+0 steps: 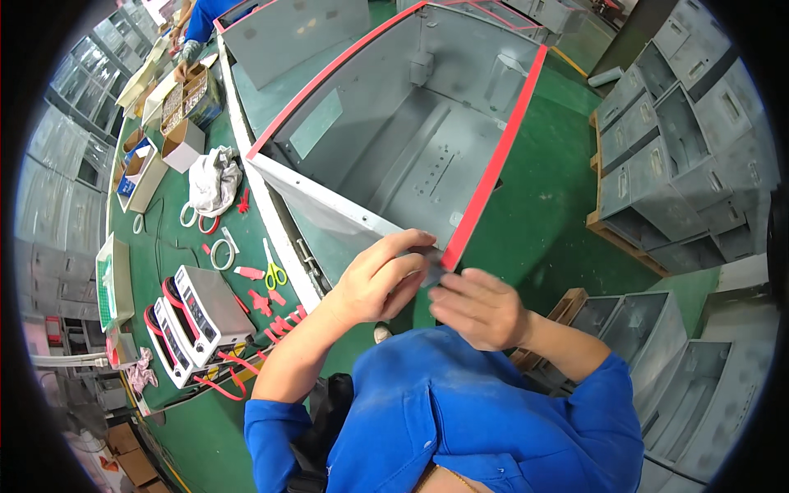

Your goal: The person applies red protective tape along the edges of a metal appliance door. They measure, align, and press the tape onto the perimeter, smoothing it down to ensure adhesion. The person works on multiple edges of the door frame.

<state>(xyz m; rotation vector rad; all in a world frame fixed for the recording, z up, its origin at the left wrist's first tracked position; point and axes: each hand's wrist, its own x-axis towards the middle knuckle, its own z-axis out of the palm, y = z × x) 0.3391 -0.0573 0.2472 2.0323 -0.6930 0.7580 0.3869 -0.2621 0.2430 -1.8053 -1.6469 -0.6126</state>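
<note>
Curling left hand [380,279] over near corner of grey metal cabinet [329,201], cannot tell about any pinch underneath; holding right hand [486,312] flat and unclenched, just beside that corner, blurred. Likely steadying and smoothing red tape [493,164] on cabinet's rim, with scissors [272,265] left of cabinet on surface [168,238], presumably for quick reach. Must watch cabinet's metal edges there and surface's edge along its left; can swing freer over green floor [546,193] on cabinet's right.
</note>
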